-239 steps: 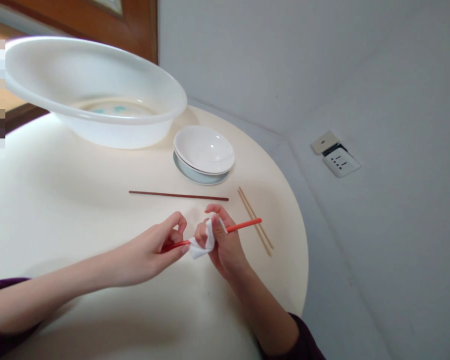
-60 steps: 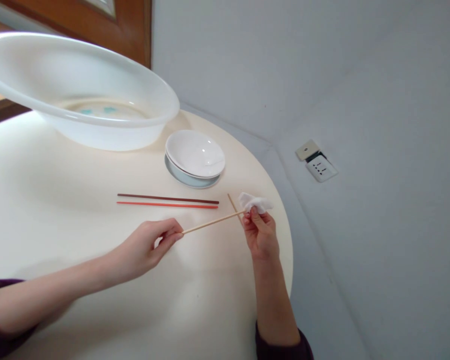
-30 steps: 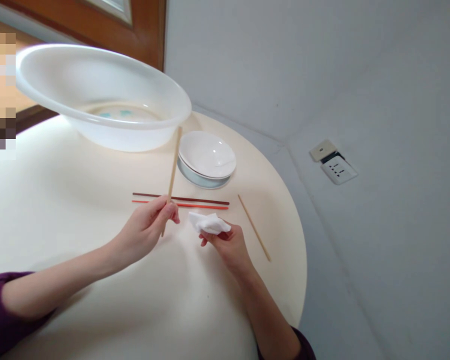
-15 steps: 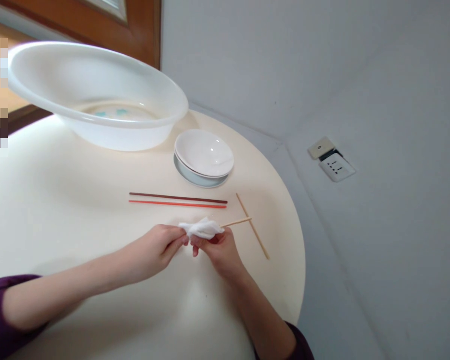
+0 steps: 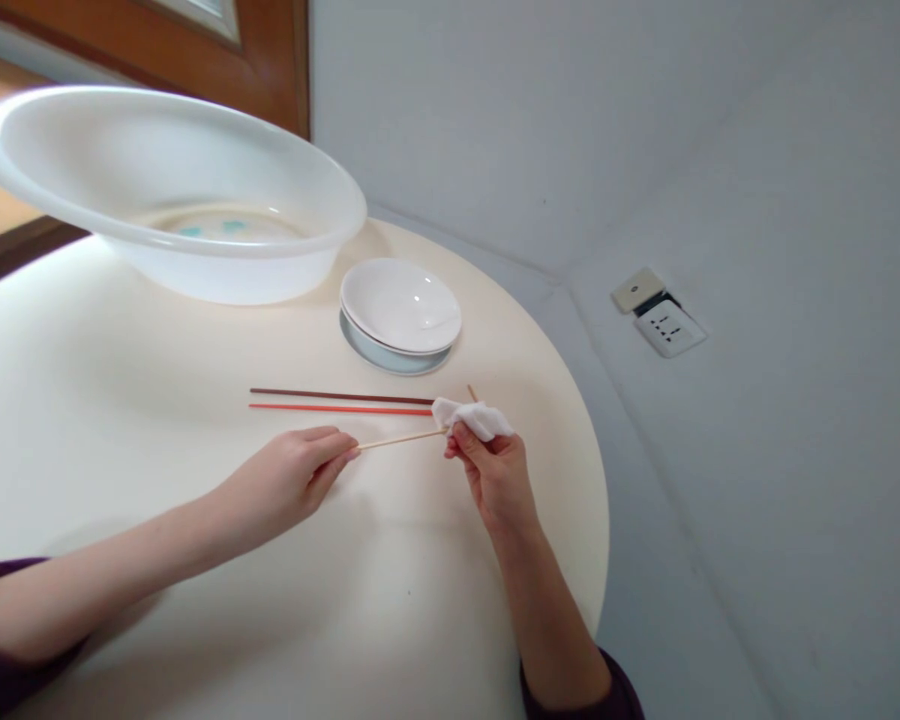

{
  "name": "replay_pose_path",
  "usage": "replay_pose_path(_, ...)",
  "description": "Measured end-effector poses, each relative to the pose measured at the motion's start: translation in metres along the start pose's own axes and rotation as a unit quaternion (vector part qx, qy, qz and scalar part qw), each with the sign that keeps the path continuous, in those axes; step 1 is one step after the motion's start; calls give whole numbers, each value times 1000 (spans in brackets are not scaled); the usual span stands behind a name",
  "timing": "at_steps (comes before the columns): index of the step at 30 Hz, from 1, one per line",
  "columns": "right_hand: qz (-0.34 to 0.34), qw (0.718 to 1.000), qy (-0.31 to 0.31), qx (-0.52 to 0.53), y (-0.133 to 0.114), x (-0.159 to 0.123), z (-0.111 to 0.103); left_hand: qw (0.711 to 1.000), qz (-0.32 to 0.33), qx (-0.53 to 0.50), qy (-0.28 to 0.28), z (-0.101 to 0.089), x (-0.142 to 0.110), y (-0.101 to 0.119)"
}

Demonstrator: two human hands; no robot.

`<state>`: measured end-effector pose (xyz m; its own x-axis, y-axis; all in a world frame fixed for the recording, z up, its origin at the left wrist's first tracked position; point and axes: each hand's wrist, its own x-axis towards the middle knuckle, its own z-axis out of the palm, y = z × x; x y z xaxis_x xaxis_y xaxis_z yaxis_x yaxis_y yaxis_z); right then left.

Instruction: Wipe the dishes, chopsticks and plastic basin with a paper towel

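My left hand (image 5: 311, 468) pinches one end of a light wooden chopstick (image 5: 401, 440) just above the table. Around its other end, my right hand (image 5: 491, 465) is closed on a white cloth (image 5: 480, 418), which hides that end. Behind my hands lie a dark brown chopstick (image 5: 337, 396) and a red chopstick (image 5: 337, 408), side by side; the cloth covers their right ends. The tip of a second light wooden chopstick (image 5: 472, 393) shows beyond the cloth, the rest hidden by the cloth and my right hand.
A small stack of white bowls (image 5: 401, 305) stands behind the chopsticks on the round cream table (image 5: 157, 400). At the back left is a large white basin (image 5: 217, 270) with a little liquid in it. A wall with a socket (image 5: 670, 328) borders the right side.
My right hand has slid the cloth rightwards along the light wooden chopstick, baring its left part. My left hand has shifted slightly left and keeps its pinch. The view has moved a little.
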<state>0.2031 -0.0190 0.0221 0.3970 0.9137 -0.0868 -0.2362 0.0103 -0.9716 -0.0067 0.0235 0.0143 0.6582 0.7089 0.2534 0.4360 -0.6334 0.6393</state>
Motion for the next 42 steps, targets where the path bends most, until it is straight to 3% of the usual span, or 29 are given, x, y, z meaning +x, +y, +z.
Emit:
replay_pose_path(6, -7, 999, 31, -12, 3, 2, -1, 993, 38, 98, 48, -2, -3, -9)
replay_pose_path(10, -68, 994, 37, -80, 6, 1, -4, 989, 52, 128, 56, -4, -2, -11)
replay_pose_path(16, -208, 946, 72, -238, 3, -7, -4, 995, 21, 90, 49, -2, -3, -8)
replay_pose_path(20, -265, 915, 104, -285, 5, -6, -7, 999, 3, 46, 27, 0, -5, -8)
replay_pose_path(28, -233, 912, 217, -260, -10, 23, -45, 995, -18, 93, 6, -10, -2, -25)
replay_pose_path(34, -190, 877, 206, -391, -19, 20, -58, 991, 4, 127, 38, -11, 0, -33)
replay_pose_path(42, -165, 889, 161, -396, -17, 18, -54, 981, -21, 193, 2, -12, 5, -29)
